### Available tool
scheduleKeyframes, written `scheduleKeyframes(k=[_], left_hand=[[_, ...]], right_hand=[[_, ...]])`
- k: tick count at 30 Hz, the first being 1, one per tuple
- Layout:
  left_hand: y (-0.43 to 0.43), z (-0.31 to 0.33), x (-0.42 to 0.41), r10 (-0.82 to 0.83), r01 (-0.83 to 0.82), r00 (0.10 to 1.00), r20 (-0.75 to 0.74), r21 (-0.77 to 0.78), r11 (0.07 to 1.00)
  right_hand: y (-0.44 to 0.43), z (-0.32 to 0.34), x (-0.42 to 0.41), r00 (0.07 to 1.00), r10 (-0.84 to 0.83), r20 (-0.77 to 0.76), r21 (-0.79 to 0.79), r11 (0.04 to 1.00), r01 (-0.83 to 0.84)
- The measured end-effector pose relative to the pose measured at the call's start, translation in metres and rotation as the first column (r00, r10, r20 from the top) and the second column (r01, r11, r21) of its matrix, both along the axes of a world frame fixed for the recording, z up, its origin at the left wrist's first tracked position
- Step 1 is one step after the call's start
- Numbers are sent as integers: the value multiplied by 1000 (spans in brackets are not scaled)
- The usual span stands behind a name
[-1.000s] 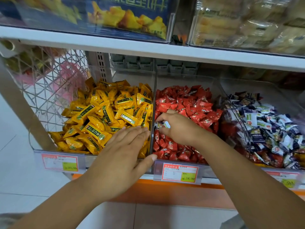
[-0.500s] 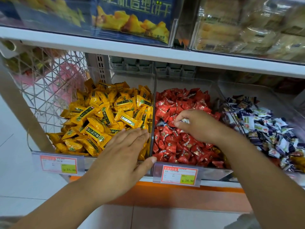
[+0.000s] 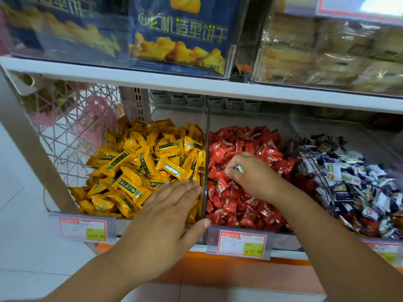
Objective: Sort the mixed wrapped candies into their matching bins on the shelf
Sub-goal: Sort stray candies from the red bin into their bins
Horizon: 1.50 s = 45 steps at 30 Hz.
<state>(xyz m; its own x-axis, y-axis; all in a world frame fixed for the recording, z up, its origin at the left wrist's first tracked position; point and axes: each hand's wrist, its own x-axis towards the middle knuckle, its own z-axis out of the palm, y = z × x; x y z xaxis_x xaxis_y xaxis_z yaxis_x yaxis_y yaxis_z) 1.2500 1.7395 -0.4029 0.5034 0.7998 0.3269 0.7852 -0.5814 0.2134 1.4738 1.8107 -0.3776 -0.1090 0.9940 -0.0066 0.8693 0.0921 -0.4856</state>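
Three clear bins stand side by side on the lower shelf: yellow candies [image 3: 139,162] on the left, red candies [image 3: 237,205] in the middle, blue-and-white candies [image 3: 353,179] on the right. My right hand [image 3: 255,177] hovers over the red bin and pinches a small blue-and-white candy [image 3: 238,168] between its curled fingers. My left hand [image 3: 168,219] lies flat with straight fingers on the front of the yellow bin, its thumb by the divider [image 3: 205,171] between the yellow and red bins.
Price labels [image 3: 242,244] hang along the shelf's front edge. A white shelf board [image 3: 196,83] runs above the bins, carrying biscuit packs [image 3: 181,35]. A wire rack [image 3: 72,131] stands left of the yellow bin. Pale floor tiles lie below.
My right hand, still pinching the small candy, has moved right from the divider to over the middle of the red bin. My left hand has stayed in place.
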Motion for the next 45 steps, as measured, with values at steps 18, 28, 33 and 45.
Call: scheduleKeyframes(k=[18,28,33,45], left_hand=[[-3,4,-3,-16,16,1000,-8,-43,999],[-2,6,-2,-19,18,1000,-15,-61,998],[-2,7,-2,-26,24,999,-32,-79,997],[1,6,4,50,-38,993,111,-111,993]], right_hand=[[1,5,-10,997,49,53,-105,994,-43],[12,-3,-12,994,65,86,-105,993,-56],[0,7,5,988,-3,-152,-55,998,-6],[-37,34,25,989,-131,-65,174,975,140]])
